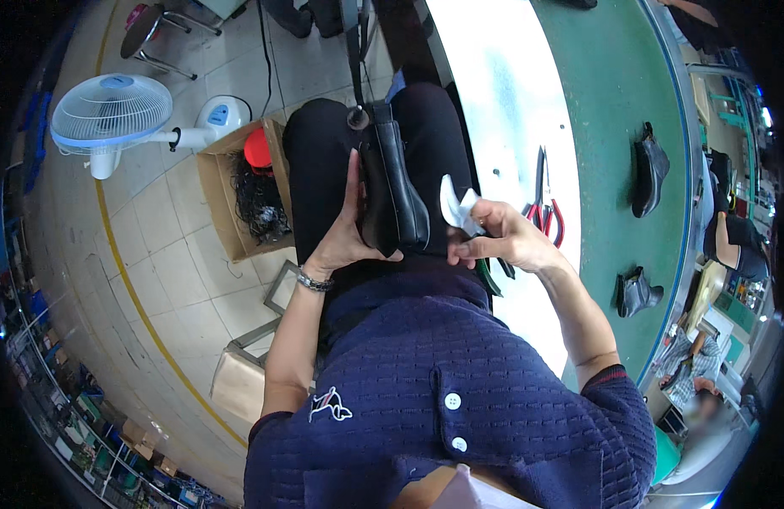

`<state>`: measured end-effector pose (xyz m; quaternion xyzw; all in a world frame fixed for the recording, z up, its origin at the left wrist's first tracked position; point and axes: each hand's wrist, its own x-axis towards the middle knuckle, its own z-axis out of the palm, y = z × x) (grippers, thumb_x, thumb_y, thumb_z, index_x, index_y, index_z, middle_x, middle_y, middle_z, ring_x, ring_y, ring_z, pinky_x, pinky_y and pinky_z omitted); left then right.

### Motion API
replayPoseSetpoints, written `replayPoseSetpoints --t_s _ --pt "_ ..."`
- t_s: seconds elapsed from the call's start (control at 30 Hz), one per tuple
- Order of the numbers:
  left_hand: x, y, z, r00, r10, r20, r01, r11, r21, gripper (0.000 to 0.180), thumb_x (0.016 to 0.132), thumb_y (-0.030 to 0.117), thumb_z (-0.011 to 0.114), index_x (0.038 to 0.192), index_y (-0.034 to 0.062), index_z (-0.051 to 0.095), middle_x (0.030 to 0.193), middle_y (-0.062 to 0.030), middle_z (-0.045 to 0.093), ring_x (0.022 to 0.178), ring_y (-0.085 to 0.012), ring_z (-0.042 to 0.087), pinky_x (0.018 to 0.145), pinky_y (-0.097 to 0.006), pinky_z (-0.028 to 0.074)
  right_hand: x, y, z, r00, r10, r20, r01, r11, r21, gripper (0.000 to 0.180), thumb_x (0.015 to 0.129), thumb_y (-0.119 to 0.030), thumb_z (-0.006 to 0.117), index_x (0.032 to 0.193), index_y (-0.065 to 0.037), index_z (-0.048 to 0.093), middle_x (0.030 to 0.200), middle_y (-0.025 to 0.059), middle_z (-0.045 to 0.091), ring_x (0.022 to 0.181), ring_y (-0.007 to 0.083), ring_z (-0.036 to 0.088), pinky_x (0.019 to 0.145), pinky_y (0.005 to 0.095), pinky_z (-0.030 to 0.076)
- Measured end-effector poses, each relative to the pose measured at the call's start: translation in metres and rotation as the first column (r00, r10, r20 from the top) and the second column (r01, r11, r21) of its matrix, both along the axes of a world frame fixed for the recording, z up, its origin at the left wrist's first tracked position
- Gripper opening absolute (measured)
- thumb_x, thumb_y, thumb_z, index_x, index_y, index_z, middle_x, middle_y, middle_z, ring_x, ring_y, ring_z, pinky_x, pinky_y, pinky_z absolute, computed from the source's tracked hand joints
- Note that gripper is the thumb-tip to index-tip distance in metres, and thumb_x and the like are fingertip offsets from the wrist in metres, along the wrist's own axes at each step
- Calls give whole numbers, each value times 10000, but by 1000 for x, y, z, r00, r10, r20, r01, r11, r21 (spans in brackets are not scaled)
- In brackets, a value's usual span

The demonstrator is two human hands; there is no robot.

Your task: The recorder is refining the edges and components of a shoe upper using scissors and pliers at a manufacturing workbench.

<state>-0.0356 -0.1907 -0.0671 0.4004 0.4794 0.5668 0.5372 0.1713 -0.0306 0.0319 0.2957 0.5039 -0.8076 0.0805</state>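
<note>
A black leather boot [400, 191] lies lengthwise above my lap, its toe toward me. My left hand [345, 237] cradles it, with a finger stretched along its left side and the thumb by the toe. To the right of the boot, apart from it, my right hand [506, 237] pinches a curved white piece [456, 208]. Its exact kind I cannot make out. Beyond the boot's far end stand a round metal knob [357, 117] and a dark upright strap or bar [353, 51].
On the white bench [515, 85] at my right lie red-handled pliers [544, 212]. Past it, a green conveyor belt [599, 110] carries black boots [650, 174]. At left stand an open carton [231, 199] with black scraps, a fan [112, 114] and a stool [143, 34].
</note>
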Motion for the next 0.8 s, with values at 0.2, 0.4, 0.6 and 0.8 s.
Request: replayPoseSetpoints --t_s 0.2,0.4,0.6,0.8 --pt "-10 5 8 943 19 333 -11 1000 -26 1319 612 458 882 1534 181 -19 1509 -104 264 1368 -232 304 1120 -386 276 -10 -11 1 981 185 56 -181 982 -60 484 968 -476 524 857 -32 682 628 4 586 547 76 553 515 216 446" --pt "8 27 41 942 316 108 -282 926 -250 811 724 615 754 1238 104 391 1017 -30 505 899 -107 515 796 -254 452 -16 -12 9 930 330 162 -331 943 -23 567 935 -556 527 761 -35 670 559 -1 556 496 92 543 493 228 441" --pt "23 23 62 921 378 95 -336 893 -299 576 789 474 761 1124 87 497 897 6 531 808 -82 520 736 -243 448 -17 -17 24 819 513 256 -537 843 29 656 939 -600 455 647 -31 604 532 33 562 478 119 574 465 269 457" --pt "27 18 55 911 395 116 -350 891 -290 517 791 437 765 1068 85 508 850 20 541 745 -64 522 687 -217 443 -29 -15 39 700 621 353 -708 668 228 607 975 -504 465 675 -12 655 500 76 566 449 186 601 446 301 479"
